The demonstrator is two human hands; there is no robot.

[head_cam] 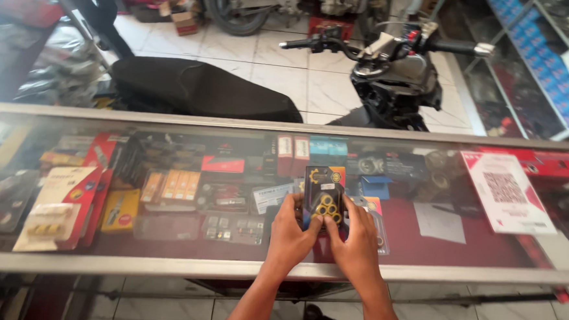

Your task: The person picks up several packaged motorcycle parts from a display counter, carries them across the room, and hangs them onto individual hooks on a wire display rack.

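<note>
A dark blister pack of several yellow rings (325, 193) stands upright on the glass counter top (246, 145), near its front edge. My left hand (291, 235) grips the pack's lower left side with thumb and fingers. My right hand (357, 240) holds its lower right side. Both thumbs press on the front of the pack below the rings.
Under the glass lie many packaged parts in red, orange and blue boxes (173, 186). A white and red printed card (507, 191) lies on the glass to the right. Behind the counter a black scooter (393, 75) stands on white tiles. Shelves (549, 57) are at the right.
</note>
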